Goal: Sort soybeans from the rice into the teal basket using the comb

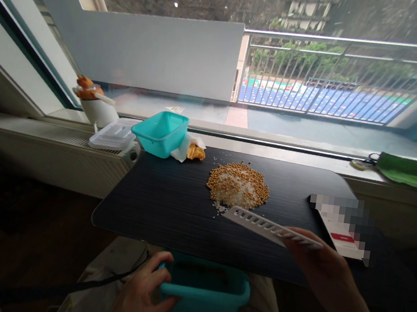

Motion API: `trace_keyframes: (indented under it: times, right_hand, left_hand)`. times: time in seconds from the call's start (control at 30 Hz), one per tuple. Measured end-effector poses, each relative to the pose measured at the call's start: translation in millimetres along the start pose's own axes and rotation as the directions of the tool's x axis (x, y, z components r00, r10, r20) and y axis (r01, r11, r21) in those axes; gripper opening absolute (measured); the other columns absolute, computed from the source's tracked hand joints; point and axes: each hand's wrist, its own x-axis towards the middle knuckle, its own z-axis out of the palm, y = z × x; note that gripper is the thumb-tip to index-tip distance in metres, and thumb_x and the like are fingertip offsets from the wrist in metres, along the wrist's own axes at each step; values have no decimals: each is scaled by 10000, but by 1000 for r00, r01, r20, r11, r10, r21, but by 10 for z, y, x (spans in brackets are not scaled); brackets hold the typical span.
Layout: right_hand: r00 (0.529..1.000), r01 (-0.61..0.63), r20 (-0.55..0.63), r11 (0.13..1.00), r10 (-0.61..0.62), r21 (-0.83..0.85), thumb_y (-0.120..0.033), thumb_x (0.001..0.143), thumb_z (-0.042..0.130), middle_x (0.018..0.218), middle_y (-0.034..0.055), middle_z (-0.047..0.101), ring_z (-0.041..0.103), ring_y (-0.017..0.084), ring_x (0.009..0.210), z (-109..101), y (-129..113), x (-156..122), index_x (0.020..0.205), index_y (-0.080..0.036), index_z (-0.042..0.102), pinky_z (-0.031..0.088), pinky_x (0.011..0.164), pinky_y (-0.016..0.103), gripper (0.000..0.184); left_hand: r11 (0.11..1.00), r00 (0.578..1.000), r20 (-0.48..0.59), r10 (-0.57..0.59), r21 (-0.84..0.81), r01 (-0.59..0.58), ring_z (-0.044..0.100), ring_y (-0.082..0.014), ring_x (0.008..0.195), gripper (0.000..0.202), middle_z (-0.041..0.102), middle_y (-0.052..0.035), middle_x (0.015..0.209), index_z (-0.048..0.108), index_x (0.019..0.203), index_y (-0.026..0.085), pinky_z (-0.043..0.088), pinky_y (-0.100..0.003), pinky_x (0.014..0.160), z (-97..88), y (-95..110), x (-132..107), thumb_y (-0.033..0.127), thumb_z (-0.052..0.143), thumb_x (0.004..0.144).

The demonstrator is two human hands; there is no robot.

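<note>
My right hand (324, 266) grips one end of a flat white strip with a row of slots (261, 224). The strip's far end tilts toward a heap of yellow beans mixed with white, rice-like grains (241, 186) on the dark table (170, 212). Whether that end touches the table I cannot tell. Below the table's near edge, my left hand (148, 291) is closed around the left rim of a teal plastic tub (204, 306), which sits on the lap. The tub's inside is in shadow, so its contents are unclear.
Another teal tub (161, 132) stands at the back left, beside crumpled white and orange wrapping (196, 151) and a clear plastic box (113, 134). A partly pixelated flat item (340, 229) lies at the right. Green cloth (404, 169) is on the sill.
</note>
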Motion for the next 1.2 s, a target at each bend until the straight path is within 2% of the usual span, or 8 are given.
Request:
trace_keyframes:
  times: [0.07, 0.17, 0.4, 0.6, 0.87, 0.97, 1.07, 1.2]
  right_hand:
    - [989, -33, -146, 999, 29, -20, -414, 818, 628, 901, 46, 756, 684, 257, 838, -55, 64, 79, 955, -227, 722, 536, 749, 322, 250]
    - [976, -48, -214, 999, 45, -6, -417, 795, 646, 902, 56, 757, 685, 277, 865, -96, 143, 181, 941, -218, 721, 532, 790, 363, 258]
    - [993, -26, -115, 999, 28, 19, -454, 776, 664, 851, 50, 763, 698, 256, 793, -123, 281, 230, 910, -214, 724, 553, 704, 329, 281]
    - [983, -61, -174, 998, 61, 4, -444, 792, 652, 882, 41, 770, 709, 258, 833, -165, 274, 107, 922, -231, 729, 565, 752, 327, 261]
    - [996, -51, -66, 995, 56, 81, -417, 731, 733, 880, 18, 791, 743, 268, 821, -294, 357, -12, 891, -277, 762, 609, 737, 321, 215]
    - [997, -74, 40, 989, 69, 129, -431, 731, 738, 877, 34, 793, 741, 264, 783, -335, 311, -161, 887, -264, 772, 611, 696, 309, 231]
    - [982, -151, 137, 971, 127, 185, -444, 744, 738, 874, 58, 791, 732, 248, 748, -349, 212, -344, 905, -238, 778, 602, 656, 280, 264]
    - [983, -182, 79, 953, 167, 243, -495, 728, 741, 876, 61, 783, 719, 251, 765, -295, 111, -398, 891, -238, 776, 592, 681, 297, 306]
  left_hand:
    - [1000, 1000, 19, -7, -5, 7, 715, -173, 913, 147, 657, -35, 1154, 576, 658, 218, 547, -195, 749, 23, 46, 15, 97, 658, 673]
    - [1000, 999, 40, 1, -14, -1, 722, -182, 903, 148, 664, -42, 1151, 575, 650, 216, 555, -192, 727, 54, 112, 37, 98, 663, 665]
    - [1000, 997, 77, -14, -20, 15, 714, -197, 945, 139, 651, -46, 1173, 583, 656, 213, 556, -199, 746, 103, 147, 63, 120, 683, 684]
    - [999, 997, 77, -8, -33, 11, 713, -196, 939, 147, 643, -45, 1171, 574, 659, 210, 550, -201, 746, 109, 131, 63, 122, 688, 685]
    - [998, 994, 103, -36, -41, 40, 713, -183, 906, 122, 635, -47, 1192, 573, 659, 212, 556, -203, 729, 110, 207, 69, 127, 650, 702]
    - [999, 996, 84, -21, -24, 23, 708, -182, 911, 131, 646, -40, 1171, 568, 650, 215, 554, -213, 757, 107, 231, 72, 110, 634, 694]
    - [1000, 997, 79, 2, -7, -1, 712, -179, 885, 128, 653, -41, 1153, 566, 652, 216, 556, -219, 758, 109, 239, 78, 116, 634, 693]
    - [1000, 997, 69, 16, -6, -16, 713, -178, 888, 132, 660, -40, 1148, 570, 648, 218, 554, -210, 754, 125, 232, 86, 130, 653, 698]
